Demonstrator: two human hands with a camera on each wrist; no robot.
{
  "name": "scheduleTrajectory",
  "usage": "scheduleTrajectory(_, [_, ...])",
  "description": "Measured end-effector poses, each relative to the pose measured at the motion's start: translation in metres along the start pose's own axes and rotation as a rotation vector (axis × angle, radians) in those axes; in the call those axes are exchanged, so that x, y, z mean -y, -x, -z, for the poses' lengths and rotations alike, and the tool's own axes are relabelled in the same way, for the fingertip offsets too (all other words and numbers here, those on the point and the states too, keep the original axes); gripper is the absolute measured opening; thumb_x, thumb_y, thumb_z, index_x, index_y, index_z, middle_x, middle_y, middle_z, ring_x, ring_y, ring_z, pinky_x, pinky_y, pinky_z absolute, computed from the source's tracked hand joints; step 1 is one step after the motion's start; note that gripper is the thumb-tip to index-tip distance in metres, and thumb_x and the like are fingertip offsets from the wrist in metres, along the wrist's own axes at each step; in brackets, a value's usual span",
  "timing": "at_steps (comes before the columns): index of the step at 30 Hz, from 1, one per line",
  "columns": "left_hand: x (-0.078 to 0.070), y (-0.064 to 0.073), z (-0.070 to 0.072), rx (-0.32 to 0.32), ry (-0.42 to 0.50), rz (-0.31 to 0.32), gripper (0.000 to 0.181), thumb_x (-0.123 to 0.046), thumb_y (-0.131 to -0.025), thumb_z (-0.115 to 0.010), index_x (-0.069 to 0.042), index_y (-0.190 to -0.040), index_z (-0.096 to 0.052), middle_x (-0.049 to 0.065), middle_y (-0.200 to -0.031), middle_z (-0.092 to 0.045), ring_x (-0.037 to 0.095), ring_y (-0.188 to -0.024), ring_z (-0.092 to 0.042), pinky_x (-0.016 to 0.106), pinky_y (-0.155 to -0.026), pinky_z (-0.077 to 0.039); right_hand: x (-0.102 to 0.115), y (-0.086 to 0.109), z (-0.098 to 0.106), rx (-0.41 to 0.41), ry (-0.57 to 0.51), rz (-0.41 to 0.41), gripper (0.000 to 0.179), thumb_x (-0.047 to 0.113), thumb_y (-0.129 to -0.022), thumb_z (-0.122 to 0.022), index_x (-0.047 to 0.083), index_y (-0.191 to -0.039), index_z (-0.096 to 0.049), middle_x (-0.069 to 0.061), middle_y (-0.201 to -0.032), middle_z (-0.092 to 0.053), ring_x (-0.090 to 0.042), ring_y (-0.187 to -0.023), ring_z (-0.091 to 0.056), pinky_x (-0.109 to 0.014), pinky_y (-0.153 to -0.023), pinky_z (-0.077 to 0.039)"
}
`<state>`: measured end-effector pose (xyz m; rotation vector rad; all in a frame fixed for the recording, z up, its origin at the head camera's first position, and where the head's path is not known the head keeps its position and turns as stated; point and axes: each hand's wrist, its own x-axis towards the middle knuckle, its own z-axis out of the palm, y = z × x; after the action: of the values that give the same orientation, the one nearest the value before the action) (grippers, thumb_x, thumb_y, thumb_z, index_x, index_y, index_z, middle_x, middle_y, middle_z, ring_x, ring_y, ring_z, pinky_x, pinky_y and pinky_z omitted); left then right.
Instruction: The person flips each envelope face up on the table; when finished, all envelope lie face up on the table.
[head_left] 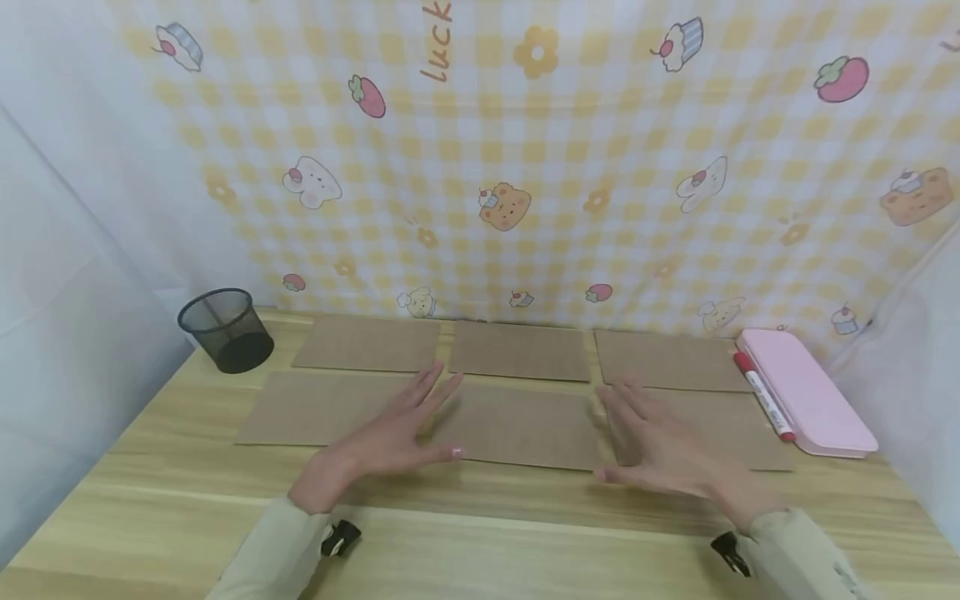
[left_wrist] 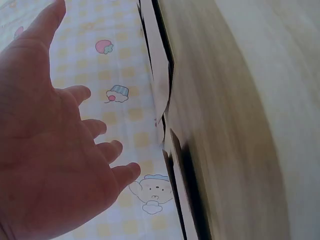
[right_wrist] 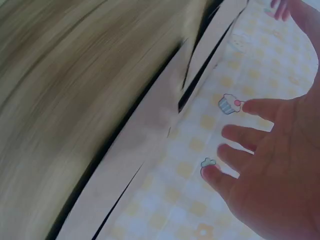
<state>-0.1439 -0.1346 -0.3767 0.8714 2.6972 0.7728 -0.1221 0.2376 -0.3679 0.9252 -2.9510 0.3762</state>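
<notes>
Brown cardboard rectangles lie on the wooden table in two rows of three. My left hand [head_left: 393, 437], fingers spread, is over the gap between the front left piece [head_left: 296, 408] and the front middle piece [head_left: 525, 425], partly covering both. Over the left part of the front right piece [head_left: 738, 429] is my right hand [head_left: 663, 450], its fingers apart too. Both palms hold nothing; in the left wrist view the left palm [left_wrist: 50, 145] faces the camera, and the right palm [right_wrist: 280, 165] does likewise in the right wrist view.
Behind the front row lie the back left [head_left: 367, 343], back middle [head_left: 520, 350] and back right [head_left: 667, 360] cardboard pieces. A black mesh pen holder [head_left: 228, 333] stands at the left. At the right are a red-capped marker [head_left: 765, 398] and a pink case [head_left: 806, 392]. A checked curtain [head_left: 480, 150] hangs behind.
</notes>
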Motion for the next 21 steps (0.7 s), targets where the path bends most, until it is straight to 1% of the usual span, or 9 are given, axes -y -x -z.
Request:
scheduleTrajectory(3, [-0.001,-0.001,0.000,0.017,0.010,-0.001,0.094,-0.061,-0.081,-0.058,-0.028,-0.150,-0.004,-0.001,-0.153,0.012,0.033,-0.139,0.003,0.062,-0.102,-0.014,0.004,-0.005,-0.002,-0.001,-0.049,0.037,0.101,0.058,-0.073,-0.069,0.001,-0.145,-0.026,-0.024,-0.147,-0.024,-0.044,-0.131,-0.024,-0.058,-0.100,-0.026])
scheduleTrajectory(5, [0.000,-0.001,0.000,0.028,-0.002,0.001,0.095,-0.059,-0.080,-0.061,-0.025,-0.150,-0.006,0.000,-0.154,0.010,0.033,-0.139,0.002,0.061,-0.103,-0.014,0.007,-0.008,-0.002,0.026,-0.085,0.038,0.102,0.053,-0.070,-0.074,0.001,-0.144,-0.027,-0.024,-0.147,-0.025,-0.043,-0.131,-0.026,-0.056,-0.101,-0.027])
scheduleTrajectory(9, [0.000,-0.002,-0.001,0.052,-0.018,-0.002,0.097,-0.055,-0.079,-0.065,-0.018,-0.150,-0.012,0.005,-0.154,0.006,0.036,-0.138,0.001,0.061,-0.104,-0.012,0.014,-0.014,-0.003,0.137,-0.163,-0.009,0.104,0.045,-0.068,-0.079,0.001,-0.145,-0.026,-0.023,-0.148,-0.020,-0.041,-0.132,-0.024,-0.055,-0.102,-0.025])
scheduleTrajectory(12, [-0.002,-0.004,-0.002,0.074,-0.018,-0.014,0.099,-0.054,-0.077,-0.068,-0.015,-0.150,-0.014,0.009,-0.154,0.005,0.037,-0.138,0.001,0.060,-0.104,-0.012,0.019,-0.018,-0.003,0.190,-0.214,-0.039,0.099,0.038,-0.069,-0.080,0.000,-0.144,-0.027,-0.023,-0.148,-0.020,-0.041,-0.133,-0.023,-0.055,-0.104,-0.022])
scheduleTrajectory(15, [-0.003,-0.007,-0.003,0.091,-0.022,-0.024,0.099,-0.052,-0.075,-0.071,-0.013,-0.149,-0.017,0.011,-0.154,0.001,0.034,-0.139,-0.001,0.057,-0.106,-0.011,0.023,-0.022,-0.002,0.206,-0.228,-0.047,0.091,0.032,-0.072,-0.079,-0.001,-0.142,-0.031,-0.022,-0.147,-0.025,-0.040,-0.132,-0.025,-0.054,-0.104,-0.022])
scheduleTrajectory(17, [-0.004,-0.010,-0.004,0.098,-0.029,-0.029,0.096,-0.049,-0.075,-0.072,-0.009,-0.148,-0.022,0.013,-0.154,-0.005,0.031,-0.139,-0.004,0.054,-0.107,-0.011,0.025,-0.025,-0.002,0.212,-0.220,-0.045,0.081,0.027,-0.074,-0.077,-0.004,-0.138,-0.038,-0.023,-0.144,-0.031,-0.040,-0.130,-0.030,-0.053,-0.104,-0.024])
scheduleTrajectory(19, [-0.005,-0.012,-0.005,0.104,-0.040,-0.033,0.091,-0.045,-0.076,-0.073,-0.004,-0.145,-0.029,0.014,-0.153,-0.012,0.028,-0.139,-0.010,0.051,-0.108,-0.011,0.026,-0.028,-0.002,0.216,-0.206,-0.040,0.068,0.022,-0.074,-0.077,-0.005,-0.129,-0.048,-0.023,-0.140,-0.038,-0.040,-0.126,-0.036,-0.053,-0.102,-0.027])
scheduleTrajectory(21, [-0.005,-0.013,-0.006,0.112,-0.054,-0.025,0.083,-0.039,-0.078,-0.073,-0.001,-0.141,-0.035,0.015,-0.151,-0.018,0.027,-0.138,-0.015,0.049,-0.109,-0.012,0.026,-0.031,-0.002,0.219,-0.197,-0.044,0.054,0.018,-0.073,-0.077,-0.003,-0.119,-0.057,-0.023,-0.135,-0.044,-0.040,-0.123,-0.040,-0.052,-0.101,-0.030])
